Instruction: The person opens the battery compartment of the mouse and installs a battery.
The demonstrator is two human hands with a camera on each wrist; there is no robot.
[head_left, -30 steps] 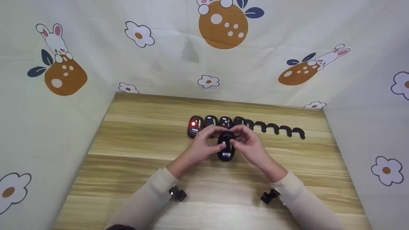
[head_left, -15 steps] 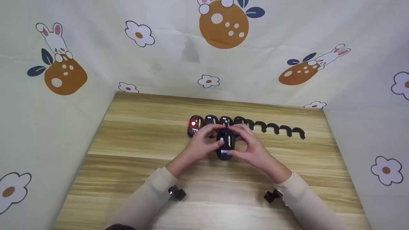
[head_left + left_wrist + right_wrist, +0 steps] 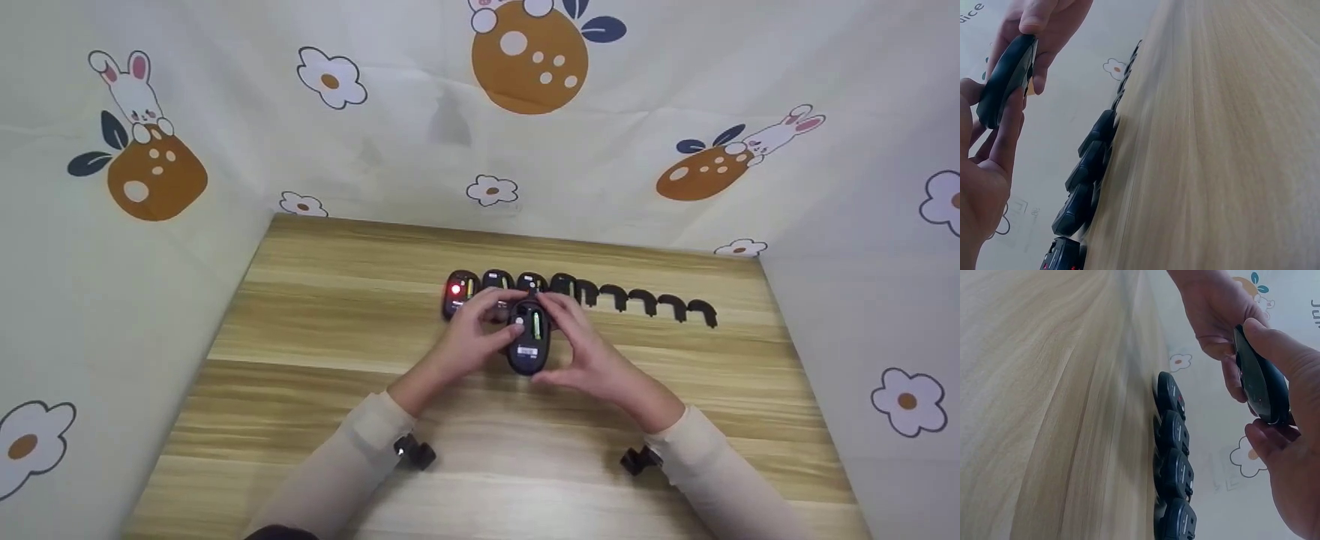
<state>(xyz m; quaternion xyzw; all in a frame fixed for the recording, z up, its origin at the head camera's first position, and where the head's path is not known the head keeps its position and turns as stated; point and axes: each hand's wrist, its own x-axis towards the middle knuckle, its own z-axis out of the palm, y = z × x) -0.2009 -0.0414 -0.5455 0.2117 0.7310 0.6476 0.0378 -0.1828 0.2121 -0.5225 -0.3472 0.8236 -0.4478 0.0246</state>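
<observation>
Both hands hold a black computer mouse (image 3: pixel 528 341) above the table, its underside facing up. A green-yellow battery (image 3: pixel 537 325) lies in its uncovered compartment. My left hand (image 3: pixel 474 336) grips the mouse's left side, thumb on the underside and the other fingers round the far end. My right hand (image 3: pixel 592 361) spans it lengthwise, fingertips at the far end and thumb at the near end. In the left wrist view the mouse (image 3: pixel 1009 79) appears edge-on between the hands; the right wrist view also shows the mouse (image 3: pixel 1261 379) raised off the tabletop.
Behind the hands stands a row of several upturned black mice, the leftmost mouse (image 3: pixel 460 298) glowing red. Several black hook-shaped covers (image 3: pixel 642 301) continue the row rightward. A patterned cloth wall (image 3: pixel 405 150) rises at the wooden table's (image 3: pixel 337 315) back edge.
My right thumb has slid down from over the battery compartment to the mouse's near end, exposing the battery. The mouse has tipped slightly and shifted a little; my left hand keeps its grip.
</observation>
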